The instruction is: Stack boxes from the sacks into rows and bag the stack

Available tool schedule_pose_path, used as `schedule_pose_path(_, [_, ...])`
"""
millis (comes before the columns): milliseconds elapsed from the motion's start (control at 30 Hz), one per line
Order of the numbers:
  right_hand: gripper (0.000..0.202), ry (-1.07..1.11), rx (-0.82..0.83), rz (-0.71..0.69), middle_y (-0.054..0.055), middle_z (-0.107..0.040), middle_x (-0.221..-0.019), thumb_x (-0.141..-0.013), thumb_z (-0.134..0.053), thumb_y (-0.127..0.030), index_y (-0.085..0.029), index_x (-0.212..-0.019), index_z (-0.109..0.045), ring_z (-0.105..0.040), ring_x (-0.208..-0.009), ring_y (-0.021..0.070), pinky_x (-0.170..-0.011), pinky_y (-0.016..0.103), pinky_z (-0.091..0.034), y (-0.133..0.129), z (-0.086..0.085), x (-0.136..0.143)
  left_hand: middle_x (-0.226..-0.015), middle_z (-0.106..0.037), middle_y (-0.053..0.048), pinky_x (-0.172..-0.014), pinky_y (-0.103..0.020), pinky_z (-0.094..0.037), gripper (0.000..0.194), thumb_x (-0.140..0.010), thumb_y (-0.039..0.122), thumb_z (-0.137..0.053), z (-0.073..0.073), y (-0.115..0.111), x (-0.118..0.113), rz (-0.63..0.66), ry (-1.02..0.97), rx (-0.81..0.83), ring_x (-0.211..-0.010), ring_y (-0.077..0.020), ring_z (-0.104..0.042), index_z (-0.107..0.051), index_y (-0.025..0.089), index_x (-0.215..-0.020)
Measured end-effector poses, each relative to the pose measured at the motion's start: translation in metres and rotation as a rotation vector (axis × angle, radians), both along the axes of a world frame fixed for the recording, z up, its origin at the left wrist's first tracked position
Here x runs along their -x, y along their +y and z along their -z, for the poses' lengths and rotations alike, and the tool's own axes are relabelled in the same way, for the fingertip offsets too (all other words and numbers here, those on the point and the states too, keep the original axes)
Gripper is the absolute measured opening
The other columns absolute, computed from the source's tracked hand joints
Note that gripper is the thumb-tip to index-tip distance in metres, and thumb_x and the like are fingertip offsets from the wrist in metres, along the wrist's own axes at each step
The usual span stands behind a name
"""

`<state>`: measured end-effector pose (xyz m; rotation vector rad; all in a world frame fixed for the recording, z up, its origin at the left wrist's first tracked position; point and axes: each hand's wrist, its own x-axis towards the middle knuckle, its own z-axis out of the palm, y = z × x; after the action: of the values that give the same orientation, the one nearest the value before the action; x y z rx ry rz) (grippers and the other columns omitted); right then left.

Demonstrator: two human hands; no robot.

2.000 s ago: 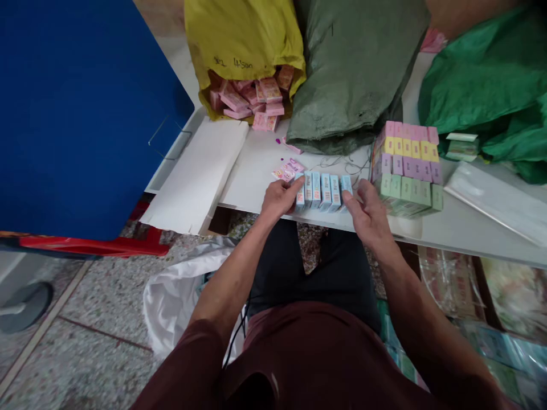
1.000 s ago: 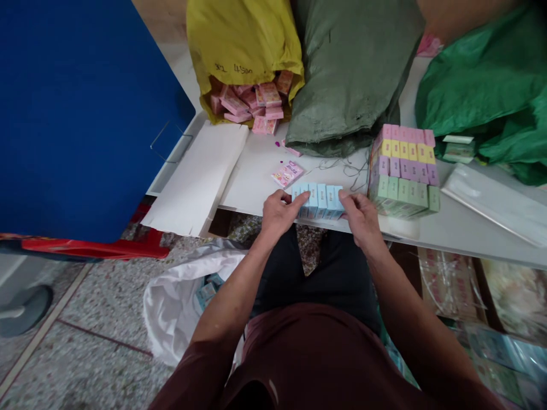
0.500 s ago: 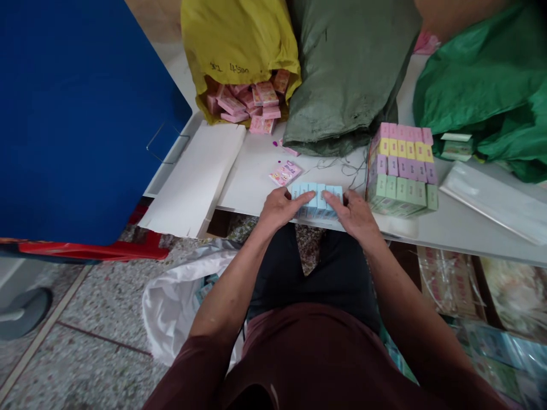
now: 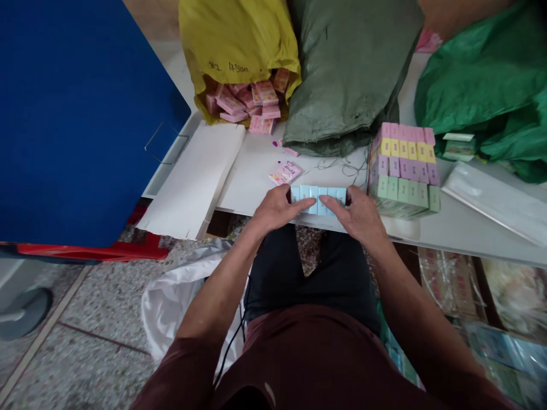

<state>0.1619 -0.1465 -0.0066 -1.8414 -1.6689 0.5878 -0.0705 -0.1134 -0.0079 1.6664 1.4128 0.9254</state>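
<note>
A row of several small light blue boxes (image 4: 314,208) stands at the table's front edge, squeezed between my two hands. My left hand (image 4: 280,208) grips the row's left end, thumb across the near side. On the right end is my right hand (image 4: 359,213), its thumb pointing inward to nearly meet the other. Just right of it stands a block of stacked boxes (image 4: 405,171) in pink, yellow, purple and green layers. A flat pink and purple box (image 4: 285,172) lies behind my left hand.
A yellow bag (image 4: 239,40) spilling pink boxes, a grey-green sack (image 4: 342,85) and a green bag (image 4: 474,85) lie at the back. White cardboard (image 4: 194,176) overhangs the edge at left; clear plastic sleeves (image 4: 491,199) lie right.
The blue row has turned so its labelled narrow faces show more fully. My hands have moved slightly apart, still at its ends.
</note>
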Motion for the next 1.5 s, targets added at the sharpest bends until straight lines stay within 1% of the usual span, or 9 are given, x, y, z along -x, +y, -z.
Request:
schedule_pose_path(167, [0.055, 0.046, -0.017, -0.128, 0.009, -0.068, -0.094, -0.084, -0.069, -0.075, -0.022, -0.098, -0.062, -0.066, -0.087, 0.0296, -0.081, 0.045, -0.054, -0.022, 0.028, -0.002, -0.124, -0.07, -0.017, -0.1, -0.047, -0.053, 0.058, -0.087, 0.057, -0.079, 0.035, -0.018, 0.012, 0.125, 0.336, -0.29, -0.115, -0.0336, -0.067, -0.064, 0.016, -0.126])
schedule_pose_path(333, [0.054, -0.015, -0.048, -0.182, 0.01, -0.067, -0.097, -0.086, -0.07, -0.074, -0.023, -0.101, -0.065, -0.066, -0.096, 0.0328, -0.091, 0.053, -0.054, -0.023, 0.046, -0.004, -0.123, -0.07, -0.022, -0.105, -0.055, -0.049, 0.065, -0.087, 0.069, -0.073, 0.067, -0.02, 0.02, 0.161, 0.529, -0.402, -0.119, -0.0391, -0.063, -0.065, 0.013, -0.12])
schedule_pose_path(633, [0.054, 0.005, -0.133, -0.227, 0.012, -0.067, -0.103, -0.09, -0.065, -0.074, -0.023, -0.109, -0.065, -0.065, -0.102, 0.0333, -0.093, 0.053, -0.055, -0.013, 0.041, 0.001, -0.112, -0.071, -0.016, -0.102, -0.049, -0.05, 0.062, -0.092, 0.074, -0.061, 0.055, -0.008, 0.022, 0.235, 0.374, -0.305, -0.11, -0.0331, -0.063, -0.07, 0.017, -0.113])
schedule_pose_path(767, [0.044, 0.0, -0.365, -0.168, 0.015, -0.066, -0.116, -0.09, -0.072, -0.064, -0.023, -0.102, -0.062, -0.062, -0.116, 0.0345, -0.102, 0.054, -0.053, -0.029, 0.018, 0.018, -0.105, -0.074, -0.01, -0.089, -0.037, -0.054, 0.057, -0.09, 0.069, -0.067, 0.052, -0.019, 0.03, 0.206, 0.019, -0.047, -0.096, -0.0254, -0.067, -0.069, 0.017, -0.112])
schedule_pose_path(900, [0.031, -0.004, -0.556, -0.149, 0.015, -0.065, -0.124, -0.091, -0.076, -0.049, -0.025, -0.1, -0.059, -0.062, -0.119, 0.0329, -0.104, 0.054, -0.052, -0.049, -0.008, 0.041, -0.084, -0.074, -0.006, -0.078, -0.032, -0.054, 0.055, -0.086, 0.072, -0.068, 0.048, -0.036, 0.04, 0.169, -0.235, 0.091, -0.079, -0.021, -0.067, -0.07, 0.016, -0.09])
schedule_pose_path(1000, [0.028, 0.002, -0.587, -0.159, 0.014, -0.065, -0.126, -0.091, -0.077, -0.045, -0.026, -0.103, -0.06, -0.063, -0.116, 0.0332, -0.102, 0.055, -0.053, -0.058, -0.017, 0.052, -0.066, -0.068, -0.003, -0.07, -0.032, -0.055, 0.057, -0.085, 0.075, -0.067, 0.048, -0.046, 0.045, 0.141, -0.266, 0.155, -0.064, -0.0185, -0.064, -0.067, 0.018, -0.075])
schedule_pose_path(1167, [0.027, 0.038, -0.6, -0.168, 0.014, -0.066, -0.128, -0.09, -0.078, -0.041, -0.026, -0.105, -0.06, -0.064, -0.115, 0.0339, -0.099, 0.056, -0.054, -0.063, -0.013, 0.053, -0.065, -0.07, -0.005, -0.066, -0.033, -0.057, 0.062, -0.078, 0.08, -0.069, 0.05, -0.052, 0.042, 0.072, -0.289, 0.189, -0.06, -0.0188, -0.064, -0.068, 0.018, -0.072])
schedule_pose_path(1367, [0.063, 0.494, -0.382, -0.051, 0.014, -0.062, -0.144, -0.084, -0.084, -0.041, -0.028, -0.138, -0.053, -0.064, -0.128, 0.0327, -0.106, 0.054, -0.056, -0.072, 0.011, 0.042, -0.1, -0.079, -0.008, -0.085, -0.038, -0.062, 0.05, -0.08, 0.061, -0.082, 0.03, -0.076, 0.014, -0.226, -0.096, -0.189, -0.09, -0.0248, -0.074, -0.071, 0.02, -0.107])
schedule_pose_path(1500, [0.082, 0.922, -0.175, 0.054, 0.012, -0.064, -0.144, -0.075, -0.091, -0.038, -0.03, -0.145, -0.05, -0.066, -0.129, 0.0305, -0.109, 0.051, -0.057, -0.081, 0.032, 0.03, -0.121, -0.077, -0.014, -0.093, -0.04, -0.064, 0.044, -0.079, 0.053, -0.089, 0.011, -0.098, -0.016, -0.257, 0.115, -0.583, -0.107, -0.0278, -0.076, -0.067, 0.023, -0.103])
